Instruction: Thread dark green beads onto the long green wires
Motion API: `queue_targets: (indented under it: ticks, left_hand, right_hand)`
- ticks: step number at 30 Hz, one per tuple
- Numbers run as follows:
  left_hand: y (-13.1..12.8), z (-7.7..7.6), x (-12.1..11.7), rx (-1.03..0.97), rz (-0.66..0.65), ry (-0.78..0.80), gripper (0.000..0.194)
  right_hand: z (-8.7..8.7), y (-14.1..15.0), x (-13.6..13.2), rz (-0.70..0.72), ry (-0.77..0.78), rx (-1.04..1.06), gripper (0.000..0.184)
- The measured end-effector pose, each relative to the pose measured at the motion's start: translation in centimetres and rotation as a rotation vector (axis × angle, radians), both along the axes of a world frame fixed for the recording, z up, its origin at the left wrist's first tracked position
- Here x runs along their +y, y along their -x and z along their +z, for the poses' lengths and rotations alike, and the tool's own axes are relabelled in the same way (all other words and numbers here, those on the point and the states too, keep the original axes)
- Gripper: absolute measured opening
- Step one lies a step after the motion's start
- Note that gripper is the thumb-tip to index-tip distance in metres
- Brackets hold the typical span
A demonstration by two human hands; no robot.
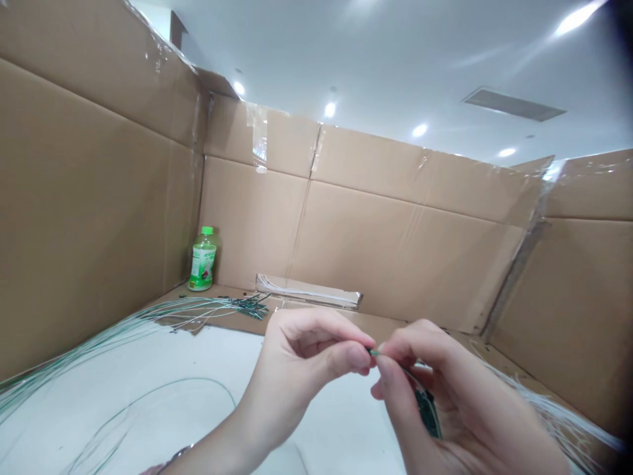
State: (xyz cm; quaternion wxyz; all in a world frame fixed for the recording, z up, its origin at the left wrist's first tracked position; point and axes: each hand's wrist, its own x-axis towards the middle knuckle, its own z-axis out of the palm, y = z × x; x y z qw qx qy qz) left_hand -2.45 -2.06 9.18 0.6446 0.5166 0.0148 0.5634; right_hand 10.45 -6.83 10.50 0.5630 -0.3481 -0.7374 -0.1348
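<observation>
Pinching a green strand (375,353) are left hand (309,353) and right hand (457,386); its ends hidden.

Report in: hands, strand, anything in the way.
Left hand and right hand pinching green strand. Dark green piece within right hand. Bottle upright at back, clear of hands.

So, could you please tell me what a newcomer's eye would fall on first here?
Probably the left hand and right hand, pinching a thin green strand between them at lower centre. Next, likely the green-capped bottle upright in the far left corner of the cardboard walls, then the white strands at lower right.
</observation>
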Motion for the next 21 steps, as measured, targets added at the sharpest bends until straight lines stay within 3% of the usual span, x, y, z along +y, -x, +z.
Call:
queue_targets:
  ticks: [21]
  left_hand:
    - [0.21,0.3,-0.39,0.017,0.154,-0.131,0.003]
  right_hand:
    - [-0.23,0.56,-0.1,0.069,0.024,0.106,0.015]
